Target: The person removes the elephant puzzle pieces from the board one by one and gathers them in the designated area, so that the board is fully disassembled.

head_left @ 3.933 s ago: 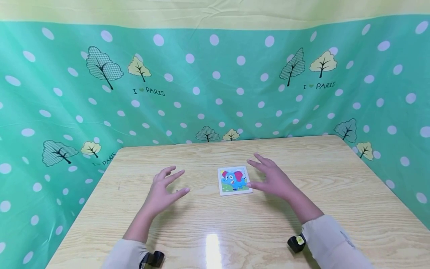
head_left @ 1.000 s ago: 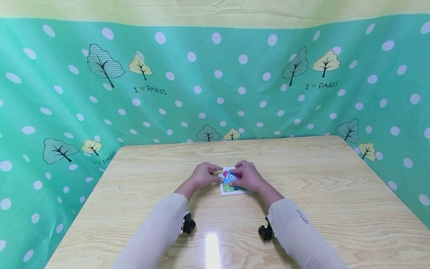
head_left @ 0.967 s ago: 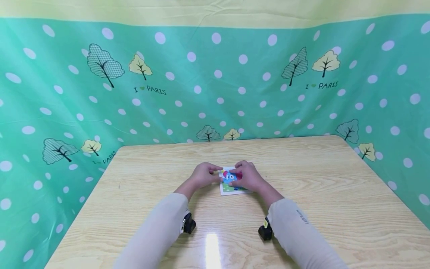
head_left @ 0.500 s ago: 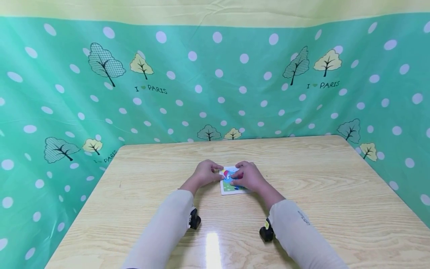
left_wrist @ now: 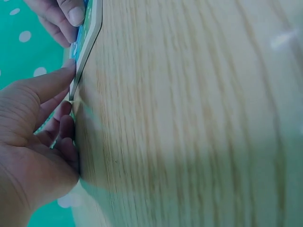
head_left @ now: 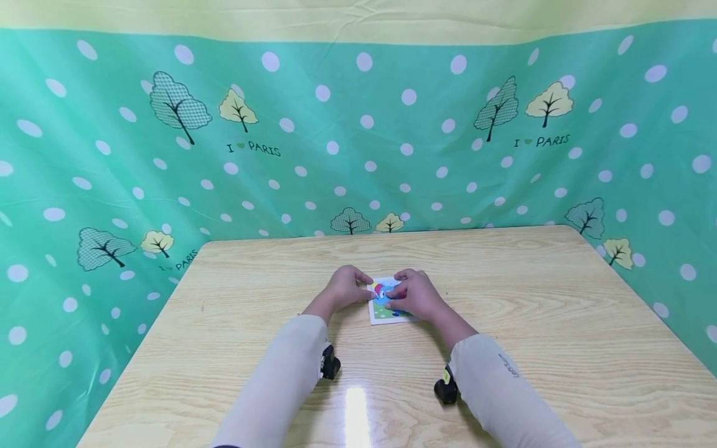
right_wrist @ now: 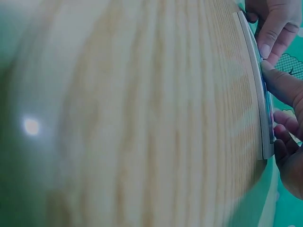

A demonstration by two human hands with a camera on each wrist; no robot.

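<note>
A small square elephant puzzle (head_left: 386,314) with a white border lies flat on the table. At its left edge my left hand (head_left: 344,288) holds on, thumb on the border and index finger near the upper left corner. My right hand (head_left: 419,297) grips over the right part, thumb and fingers bent on the picture and covering much of the elephant. In the left wrist view, the left thumb (left_wrist: 54,82) touches the puzzle's rim. The right wrist view shows the right thumb (right_wrist: 279,82) on its face, with the other fingers curled at the far side. Separate pieces cannot be made out.
The puzzle sits around the middle of a light wood table (head_left: 269,274). Behind and beside it hangs a green dotted curtain (head_left: 313,124) with printed trees. A black wrist camera (head_left: 330,363) is on the left sleeve, another camera (head_left: 446,389) on the right one.
Both hands were apart with spread fingers at first, then came together onto the puzzle. Over the last second the left hand shifted slightly right, and the right fingers barely moved on the picture.
</note>
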